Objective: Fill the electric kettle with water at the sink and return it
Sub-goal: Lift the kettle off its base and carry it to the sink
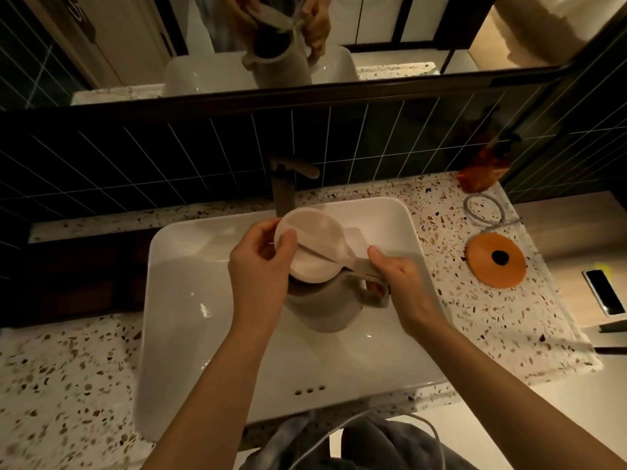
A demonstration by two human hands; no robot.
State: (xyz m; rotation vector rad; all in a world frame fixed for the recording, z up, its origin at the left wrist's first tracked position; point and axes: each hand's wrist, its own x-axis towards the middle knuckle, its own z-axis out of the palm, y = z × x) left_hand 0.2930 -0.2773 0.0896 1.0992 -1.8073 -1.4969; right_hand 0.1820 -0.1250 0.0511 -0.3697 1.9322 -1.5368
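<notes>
Electric kettle held inside the white sink, body upright, just in front of the faucet and below its spout. Lid round and pale, tipped up and open, still joined at the handle side of the kettle. Left hand at the lid's left edge, fingers curled around that rim, thumb on top. Right hand to the right of the kettle, fingers closed around the handle, thumb lying along its top toward the lid. Whether water runs from the faucet: cannot tell. Speckled terrazzo table around the sink. Right of the sink, on the table, the round orange kettle base with a dark centre, well apart from the kettle. Behind the base, a looped grey cord. Further behind, against the dark tiled wall, a red-orange packet. Right of the base, past the table's edge, a dark phone-like slab. Above the wall, a mirror reflecting kettle and both hands. Near the bottom, in front of the sink, grey clothing with a thin white cable across it
</notes>
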